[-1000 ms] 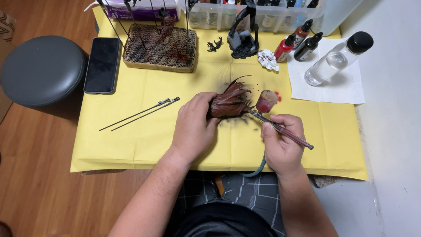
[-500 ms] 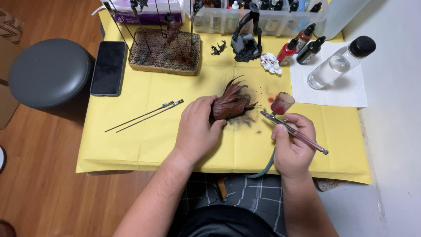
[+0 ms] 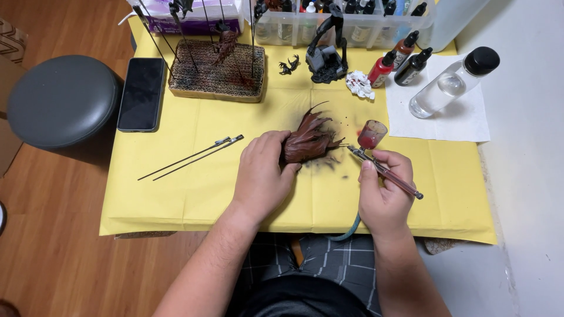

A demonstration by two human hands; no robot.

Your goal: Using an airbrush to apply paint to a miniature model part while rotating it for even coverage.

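Since the earlier frame the airbrush point(image 3: 385, 171) has swung nearer the spiky brown model piece point(image 3: 308, 141), its nozzle now pointing at the piece's right side, likely for close spraying. Nearest, the right hand point(image 3: 385, 196) grips the airbrush pen-style, while the left hand point(image 3: 261, 173) clasps the piece on the yellow paper point(image 3: 176, 199), steadying it; farther off stand a cardboard drying block point(image 3: 217, 76) and paint bottles point(image 3: 390, 61)

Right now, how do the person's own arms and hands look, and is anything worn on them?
Both forearms are bare up to the bottom edge of the picture: no sleeves show. The left hand and the right hand carry no gloves, and I see no ring, watch or wristband. The forearms have some hair. The fingers are uncovered, with short nails.
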